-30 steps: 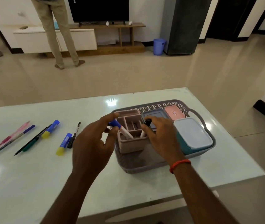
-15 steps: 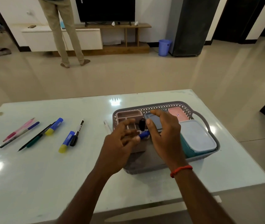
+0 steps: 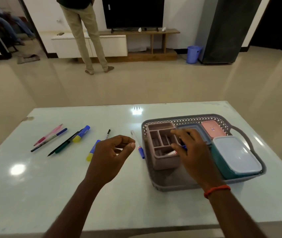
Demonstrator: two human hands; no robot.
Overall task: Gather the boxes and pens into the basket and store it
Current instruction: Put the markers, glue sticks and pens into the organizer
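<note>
A grey basket stands on the right of the white table. It holds a pink compartment organizer, a blue-grey lidded box, a pink lidded box and a teal box with a clear lid. My right hand is over the organizer, its fingers pinching a blue-capped marker whose white body dips into a compartment. My left hand hovers left of the basket, fingers curled apart and holding nothing. A blue-capped white pen lies on the table beside the basket.
Several loose pens lie at the table's left: a pink pen, a blue pen, a green pen, two blue-and-yellow sticks and a black pen. A person stands by the TV unit far behind.
My left hand let go of the blue-capped marker and drew back left, out of the basket. My right hand stayed over the organizer and now holds that marker low in it.
</note>
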